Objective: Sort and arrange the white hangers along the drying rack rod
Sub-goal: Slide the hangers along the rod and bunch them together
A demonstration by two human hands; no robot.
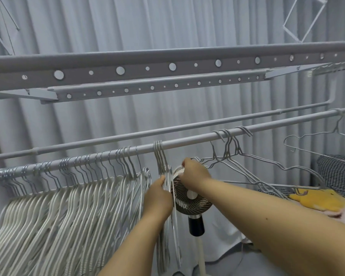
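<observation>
I see my left hand (157, 193) gripping the small hanger bunch (160, 156), my right hand (193, 171) pinching its right shoulder. The bunch hangs just right of the packed row (68, 188) on the rod (187, 141), so it slides left.

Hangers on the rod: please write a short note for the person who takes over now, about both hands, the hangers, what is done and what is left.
Left hand: grips the small bunch of white hangers hooked mid-rod.
Right hand: pinches a white hanger shoulder beside that bunch.
Done: a long row of white hangers hangs packed along the left part of the rod.
Left: push the held bunch up to the row; the grey wire hangers on the right hang loose and tangled.
</observation>
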